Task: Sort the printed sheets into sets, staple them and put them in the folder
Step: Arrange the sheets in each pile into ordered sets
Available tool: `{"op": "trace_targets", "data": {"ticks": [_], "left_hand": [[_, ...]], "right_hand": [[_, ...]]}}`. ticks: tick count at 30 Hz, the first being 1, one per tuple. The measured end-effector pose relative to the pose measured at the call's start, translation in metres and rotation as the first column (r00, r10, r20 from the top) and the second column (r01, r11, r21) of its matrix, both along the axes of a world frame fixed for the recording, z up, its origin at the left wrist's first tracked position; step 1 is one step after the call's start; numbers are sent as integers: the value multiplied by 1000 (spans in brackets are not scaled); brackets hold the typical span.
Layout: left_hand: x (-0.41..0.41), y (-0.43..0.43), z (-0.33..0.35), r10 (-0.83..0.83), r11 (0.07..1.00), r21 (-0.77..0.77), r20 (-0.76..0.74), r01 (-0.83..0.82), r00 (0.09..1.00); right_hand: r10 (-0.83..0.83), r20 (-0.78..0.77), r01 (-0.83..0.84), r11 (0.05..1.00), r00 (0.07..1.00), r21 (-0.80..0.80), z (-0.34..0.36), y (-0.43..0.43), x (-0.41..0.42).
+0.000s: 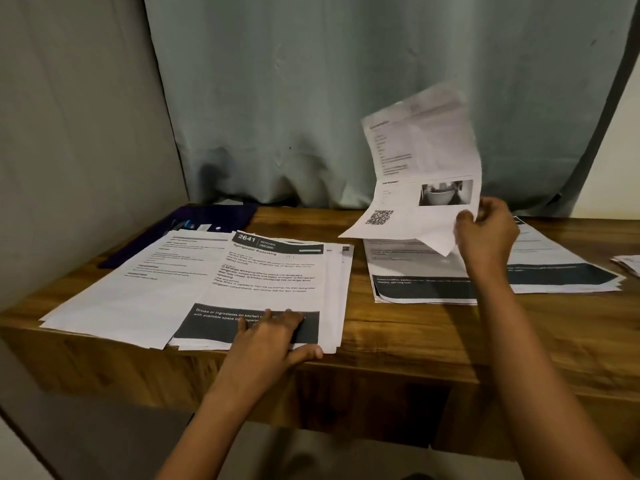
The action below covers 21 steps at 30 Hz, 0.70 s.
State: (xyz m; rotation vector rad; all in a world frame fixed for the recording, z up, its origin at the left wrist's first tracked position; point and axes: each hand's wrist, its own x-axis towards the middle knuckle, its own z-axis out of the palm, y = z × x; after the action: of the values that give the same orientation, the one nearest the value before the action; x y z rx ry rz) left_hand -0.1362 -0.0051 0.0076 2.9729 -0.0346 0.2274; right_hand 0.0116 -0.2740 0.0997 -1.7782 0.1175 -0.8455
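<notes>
A stack of printed sheets (273, 278) headed "2641 Kitchen" lies at the middle of the wooden desk (398, 337). My left hand (273, 336) presses flat on its dark bottom banner, thumb at the sheet's near edge. My right hand (485, 233) pinches the lower corner of one printed sheet (422, 168) with a QR code and a photo, held upright in the air above a second pile (433, 282) on the right. A dark purple folder (194, 226) lies at the back left, partly under a further pile of sheets (145, 278).
A grey-blue curtain (311, 98) hangs behind the desk. More sheets (561, 258) spread to the far right, with a small paper stack (628, 263) at the frame edge. A small object with a blue part lies on the folder. The desk's front edge runs just below my left hand.
</notes>
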Motion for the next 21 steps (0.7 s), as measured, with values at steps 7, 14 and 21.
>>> {"op": "trace_targets", "data": {"ticks": [7,14,21], "left_hand": [[-2,-8,3,100,993,67,-34,-97,994],[-4,-10,6,161,976,148,-21,-156,987],[0,-1,7,-22,990,138,98,8,995]], "right_hand": [[88,-231,-97,995,969,-29,-24,-10,5],[147,-365,-181,982,919,-60,-35,-12,7],[193,-421,-280,948,886,-154,-31,-23,9]]}}
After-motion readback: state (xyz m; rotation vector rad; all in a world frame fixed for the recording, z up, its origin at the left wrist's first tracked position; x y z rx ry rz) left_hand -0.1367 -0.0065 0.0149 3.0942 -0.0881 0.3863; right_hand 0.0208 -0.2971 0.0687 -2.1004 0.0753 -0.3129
